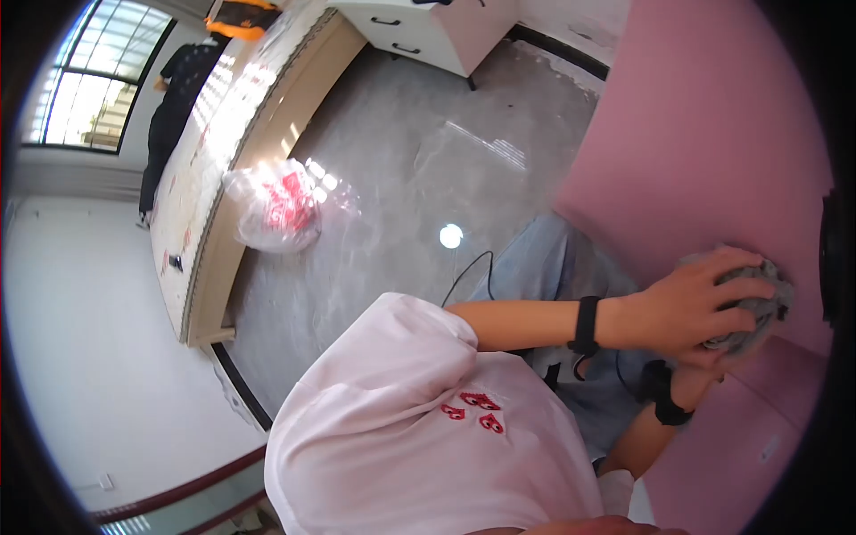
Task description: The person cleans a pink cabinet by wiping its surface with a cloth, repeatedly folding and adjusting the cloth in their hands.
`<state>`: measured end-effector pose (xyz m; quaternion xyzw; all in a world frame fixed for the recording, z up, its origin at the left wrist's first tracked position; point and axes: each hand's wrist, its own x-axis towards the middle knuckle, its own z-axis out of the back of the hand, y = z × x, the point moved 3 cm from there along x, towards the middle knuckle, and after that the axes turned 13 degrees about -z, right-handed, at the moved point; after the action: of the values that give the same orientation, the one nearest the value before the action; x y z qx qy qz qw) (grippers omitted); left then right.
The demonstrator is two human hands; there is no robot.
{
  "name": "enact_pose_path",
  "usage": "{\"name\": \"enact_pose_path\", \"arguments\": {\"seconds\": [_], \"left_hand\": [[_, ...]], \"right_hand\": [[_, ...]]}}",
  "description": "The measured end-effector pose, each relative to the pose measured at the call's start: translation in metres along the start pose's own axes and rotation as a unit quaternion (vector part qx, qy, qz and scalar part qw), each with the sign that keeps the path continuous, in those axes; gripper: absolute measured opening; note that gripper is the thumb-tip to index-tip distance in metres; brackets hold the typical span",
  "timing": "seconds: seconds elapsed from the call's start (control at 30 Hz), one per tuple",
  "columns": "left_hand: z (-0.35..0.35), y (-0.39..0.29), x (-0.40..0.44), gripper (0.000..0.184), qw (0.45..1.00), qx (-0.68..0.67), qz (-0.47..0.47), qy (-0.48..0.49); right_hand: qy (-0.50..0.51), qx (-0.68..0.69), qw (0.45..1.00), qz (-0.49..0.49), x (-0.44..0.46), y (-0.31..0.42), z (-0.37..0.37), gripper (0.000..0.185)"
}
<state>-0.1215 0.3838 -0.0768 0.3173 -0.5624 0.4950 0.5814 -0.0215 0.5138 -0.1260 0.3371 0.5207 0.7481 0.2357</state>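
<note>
My left hand (691, 308) is wrapped over a crumpled grey cloth (758, 312), its fingers spread around it. The bundle is at the pink panel (695, 152) on the right; whether it presses on the panel is hard to tell. Close below, my right hand (700, 385) is near the cloth's lower side. Its fingers are mostly hidden behind the left hand, so any hold on the cloth does not show. Black bands circle both wrists.
Beside a long table (201, 259) is a clear plastic bag with red print (276, 207). A white drawer cabinet (419, 36) stands at the top. A person in dark clothes (183, 98) is beyond the table. A black cable (481, 263) runs by my jeans over the grey floor.
</note>
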Motion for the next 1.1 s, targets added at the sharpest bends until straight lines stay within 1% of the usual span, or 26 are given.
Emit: {"name": "enact_pose_path", "arguments": {"seconds": [0.1,0.17,0.2,0.23,0.3,0.33,0.37,0.4,0.43,0.47,0.5,0.53,0.57,0.6,0.63,0.67,0.7,0.73,0.77,0.83,0.9,0.93,1.0,1.03,1.07,1.1], "left_hand": [[0.034,-0.013,-0.009,0.049,0.999,0.003,0.039,-0.023],[0.055,-0.021,-0.012,0.049,0.995,0.085,0.043,-0.043],[0.063,-0.027,-0.015,0.049,0.995,0.074,0.044,-0.047],[0.074,-0.028,-0.016,0.048,0.99,0.118,0.061,-0.048],[0.098,-0.034,-0.023,0.044,0.976,0.199,0.083,-0.032],[0.109,-0.037,-0.024,0.041,0.969,0.23,0.087,-0.018],[0.117,-0.036,-0.025,0.043,0.961,0.256,0.093,-0.038],[0.123,-0.033,-0.025,0.044,0.952,0.284,0.101,-0.055],[0.127,-0.03,-0.022,0.042,0.95,0.282,0.104,-0.082],[0.129,-0.027,-0.018,0.041,0.945,0.288,0.109,-0.108],[0.128,-0.024,-0.016,0.041,0.949,0.277,0.112,-0.101],[0.124,-0.021,-0.013,0.04,0.952,0.272,0.093,-0.102],[0.118,-0.02,-0.012,0.04,0.955,0.267,0.075,-0.104],[0.11,-0.02,-0.011,0.04,0.959,0.255,0.077,-0.096],[0.1,-0.023,-0.007,0.04,0.959,0.27,0.056,-0.07],[0.09,-0.025,-0.003,0.04,0.957,0.284,0.034,-0.045],[0.077,-0.027,0.0,0.036,0.962,0.267,0.03,-0.058],[0.066,-0.03,0.004,0.036,0.966,0.252,0.029,-0.055],[0.056,-0.034,0.008,0.034,0.97,0.233,0.036,-0.054],[0.036,-0.034,0.012,0.032,0.976,0.209,0.04,-0.046],[0.017,-0.03,0.009,0.033,0.988,0.133,0.032,-0.071],[0.011,-0.029,0.008,0.033,0.989,0.127,0.035,-0.067],[0.005,-0.025,0.004,0.035,0.992,0.098,0.034,-0.069],[0.009,-0.023,0.005,0.035,0.993,0.087,0.026,-0.074],[0.015,-0.02,0.005,0.035,0.993,0.091,0.025,-0.075],[0.024,-0.018,0.008,0.036,0.995,0.071,0.024,-0.068]], "right_hand": [[0.052,0.075,0.996,0.02,-0.002,0.021,-0.035,0.053],[0.077,0.091,0.991,0.056,-0.003,0.037,-0.056,0.052],[0.086,0.048,0.99,0.105,-0.002,0.042,-0.06,0.05],[0.095,0.006,0.984,0.152,0.007,0.047,-0.079,0.047],[0.148,-0.089,0.971,0.167,0.016,0.052,-0.113,0.042],[0.216,-0.012,0.97,0.111,0.015,0.067,-0.131,0.04],[0.271,0.063,0.959,0.052,0.009,0.089,-0.145,0.037],[0.254,0.167,0.952,0.042,0.0,0.115,-0.155,0.034],[0.292,0.266,0.903,-0.17,-0.002,0.126,-0.169,0.033],[0.279,0.266,0.905,-0.18,0.002,0.132,-0.168,0.033],[0.348,0.288,0.856,-0.251,0.004,0.135,-0.172,0.038],[0.413,0.308,0.797,-0.315,0.006,0.133,-0.171,0.045],[0.4,0.312,0.801,-0.319,0.007,0.13,-0.163,0.045],[0.35,0.333,0.829,-0.281,0.007,0.128,-0.151,0.038],[0.296,0.351,0.855,-0.241,0.006,0.126,-0.139,0.034],[0.282,0.353,0.858,-0.244,0.004,0.12,-0.13,0.034],[0.232,0.301,0.914,-0.141,0.003,0.114,-0.115,0.035],[0.178,0.238,0.954,-0.036,0.002,0.11,-0.1,0.036],[0.138,0.178,0.973,0.054,0.001,0.103,-0.087,0.038],[0.124,0.167,0.978,0.032,0.003,0.097,-0.064,0.038],[0.116,0.146,0.982,-0.01,0.006,0.089,-0.048,0.038],[0.111,0.145,0.983,-0.015,0.005,0.081,-0.042,0.038],[0.081,0.021,0.995,0.055,0.0,0.073,-0.037,0.046],[0.085,0.022,0.995,0.054,-0.001,0.075,-0.04,0.046],[0.137,0.241,0.959,-0.06,0.001,0.076,-0.045,0.046],[0.182,0.443,0.861,-0.169,0.0,0.081,-0.055,0.045]]}}
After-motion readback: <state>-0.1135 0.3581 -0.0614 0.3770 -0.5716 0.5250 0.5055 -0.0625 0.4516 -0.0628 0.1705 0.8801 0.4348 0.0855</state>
